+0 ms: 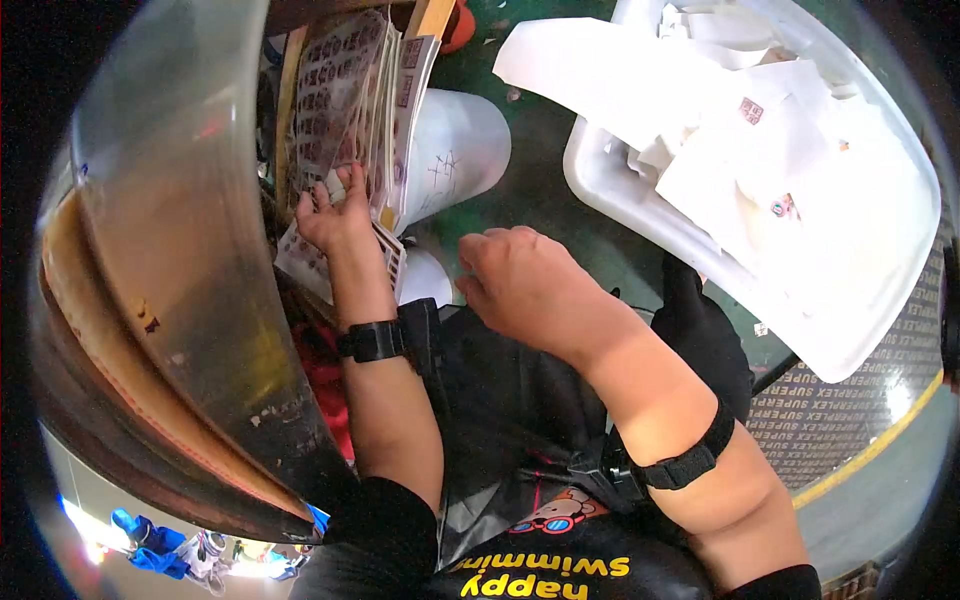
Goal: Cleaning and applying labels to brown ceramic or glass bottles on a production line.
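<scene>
My left hand (338, 218) is at the lower edge of a stack of printed sheets (345, 90) standing in a wooden-framed rack. Its fingers are bent and apart, and a small white piece (336, 186) shows among them; whether it is held or wrapped on a finger I cannot tell. Below the wrist juts a small bundle of printed cards or sheets (305, 262). Over my lap, my right hand (520, 268) is curled with its back upward. The inside of that hand is hidden, so anything in it does not show.
Beside the sheets stands a white cylindrical bucket (462, 145) with dark marks. At the right, a white plastic tub (640, 215) holds crumpled white paper and scraps. A curved metal machine surface (190, 200) rises close on the left. An orange-red object (459, 28) lies beyond the rack.
</scene>
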Demonstrator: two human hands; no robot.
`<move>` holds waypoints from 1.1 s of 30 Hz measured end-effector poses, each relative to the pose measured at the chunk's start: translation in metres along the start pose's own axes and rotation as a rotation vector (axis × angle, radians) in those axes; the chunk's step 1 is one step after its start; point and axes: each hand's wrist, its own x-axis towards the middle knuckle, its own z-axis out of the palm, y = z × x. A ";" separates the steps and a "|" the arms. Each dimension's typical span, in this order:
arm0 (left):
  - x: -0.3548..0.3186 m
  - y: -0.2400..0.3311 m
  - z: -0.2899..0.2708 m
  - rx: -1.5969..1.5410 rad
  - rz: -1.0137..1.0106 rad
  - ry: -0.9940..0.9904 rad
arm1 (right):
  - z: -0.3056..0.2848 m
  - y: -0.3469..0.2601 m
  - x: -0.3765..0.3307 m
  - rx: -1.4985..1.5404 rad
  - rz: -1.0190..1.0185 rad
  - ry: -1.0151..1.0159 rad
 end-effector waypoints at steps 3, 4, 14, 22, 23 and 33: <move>0.000 -0.003 0.000 0.005 0.003 0.013 | -0.001 0.000 -0.001 0.003 0.034 -0.016; 0.000 -0.003 0.000 0.027 0.029 -0.007 | 0.000 0.000 -0.001 0.004 0.044 -0.012; -0.016 -0.006 0.005 0.048 0.019 -0.058 | -0.002 -0.003 -0.001 -0.052 0.038 -0.032; -0.012 -0.005 0.015 0.080 0.095 -0.072 | -0.002 -0.003 0.001 -0.027 0.058 -0.064; -0.013 -0.006 0.016 0.092 0.119 -0.078 | -0.002 -0.002 0.001 -0.027 0.060 -0.065; -0.009 0.000 0.013 0.042 0.037 -0.053 | -0.002 -0.007 0.001 -0.012 0.045 -0.065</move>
